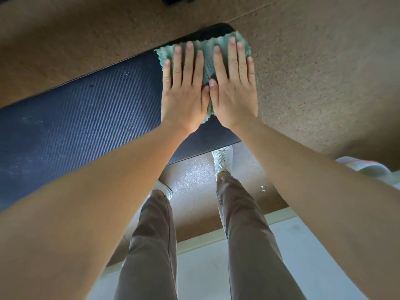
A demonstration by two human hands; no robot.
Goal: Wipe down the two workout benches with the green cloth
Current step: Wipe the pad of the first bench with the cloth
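Both hands, left hand (184, 87) and right hand (232, 87), press flat with straight fingers on the green cloth (207, 59) at the bench (86, 105) pad's right end; pad leftward shows specks, probably unwiped; second bench not in view.

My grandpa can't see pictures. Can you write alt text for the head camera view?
The left hand and right hand press flat on a green cloth at the end of a dark ribbed bench. White shoes stand below.
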